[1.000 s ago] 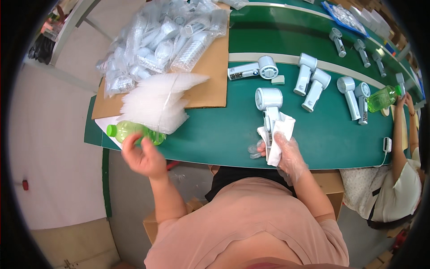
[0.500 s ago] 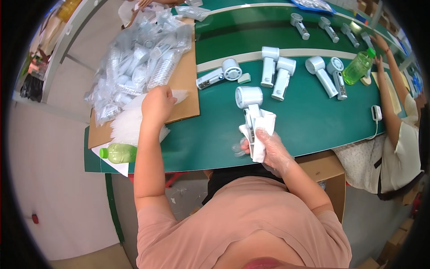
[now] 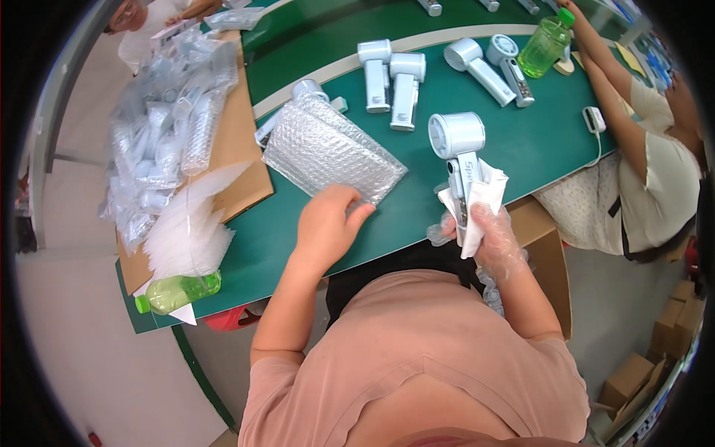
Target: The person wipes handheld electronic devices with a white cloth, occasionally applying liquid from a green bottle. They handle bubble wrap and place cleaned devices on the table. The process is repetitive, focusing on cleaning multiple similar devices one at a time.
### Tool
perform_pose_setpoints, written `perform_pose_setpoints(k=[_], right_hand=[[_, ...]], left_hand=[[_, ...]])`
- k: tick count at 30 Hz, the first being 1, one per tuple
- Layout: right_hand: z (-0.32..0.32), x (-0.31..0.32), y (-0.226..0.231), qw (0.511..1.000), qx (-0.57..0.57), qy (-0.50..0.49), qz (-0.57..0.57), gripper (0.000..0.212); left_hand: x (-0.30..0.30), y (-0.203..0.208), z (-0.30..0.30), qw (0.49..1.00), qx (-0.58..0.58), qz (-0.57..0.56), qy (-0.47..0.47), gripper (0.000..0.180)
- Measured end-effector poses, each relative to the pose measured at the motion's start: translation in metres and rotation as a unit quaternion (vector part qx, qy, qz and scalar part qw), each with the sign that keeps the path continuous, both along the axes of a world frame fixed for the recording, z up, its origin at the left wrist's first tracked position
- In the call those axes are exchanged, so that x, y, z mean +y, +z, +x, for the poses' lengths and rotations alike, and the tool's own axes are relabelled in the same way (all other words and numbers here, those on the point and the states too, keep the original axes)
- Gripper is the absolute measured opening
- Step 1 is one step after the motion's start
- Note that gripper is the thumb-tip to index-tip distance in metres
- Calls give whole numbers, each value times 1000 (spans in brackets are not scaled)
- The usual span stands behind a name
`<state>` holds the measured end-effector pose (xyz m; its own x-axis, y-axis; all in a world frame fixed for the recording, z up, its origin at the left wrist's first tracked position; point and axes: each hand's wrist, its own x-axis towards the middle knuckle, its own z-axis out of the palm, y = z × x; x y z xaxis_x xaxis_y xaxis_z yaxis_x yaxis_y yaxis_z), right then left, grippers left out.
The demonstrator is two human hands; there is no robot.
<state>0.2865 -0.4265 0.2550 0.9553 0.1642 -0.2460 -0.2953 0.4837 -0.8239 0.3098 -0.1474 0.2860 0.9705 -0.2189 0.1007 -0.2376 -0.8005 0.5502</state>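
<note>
My bare left hand [image 3: 326, 227] pinches the near edge of a flat bubble-wrap bag [image 3: 331, 149] above the green table. The bag partly covers a pale blue handheld fan [image 3: 307, 88] lying behind it. In a clear plastic glove, my right hand [image 3: 497, 238] grips the handle of another handheld fan [image 3: 463, 136], its round head up and away from me. A white cloth [image 3: 489, 188] is folded around that handle under my fingers. More fans stand or lie farther back, including a pair [image 3: 406, 89] and another pair [image 3: 477, 71] to their right.
Left on cardboard [image 3: 261, 182] lies a heap of bubble-wrapped fans [image 3: 160, 134] with a stack of thin white sheets [image 3: 190, 231]. A green bottle [image 3: 182, 293] lies near the left corner; another [image 3: 546, 48] stands back right. A co-worker [image 3: 655, 149] sits right; another person [image 3: 149, 30] is far left.
My left hand has moved right from the white sheets and bag heap, bringing a flat bubble-wrap bag over the table. My right hand still holds the fan and cloth. The view has shifted.
</note>
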Motion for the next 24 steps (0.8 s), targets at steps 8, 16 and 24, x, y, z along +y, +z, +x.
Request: perform_pose_setpoints(k=[8, 16, 24], right_hand=[[-24, -27, -18, 999, -5, 40, -17, 76], [-21, -27, -11, 999, 39, 12, 7, 77], [-5, -21, -6, 999, -30, -30, 27, 72]], left_hand=[[-7, -12, 27, 996, -39, 34, -68, 11], [41, 10, 10, 988, -89, 0, 128, 6], [-14, 61, -14, 954, -259, -152, 9, 11]])
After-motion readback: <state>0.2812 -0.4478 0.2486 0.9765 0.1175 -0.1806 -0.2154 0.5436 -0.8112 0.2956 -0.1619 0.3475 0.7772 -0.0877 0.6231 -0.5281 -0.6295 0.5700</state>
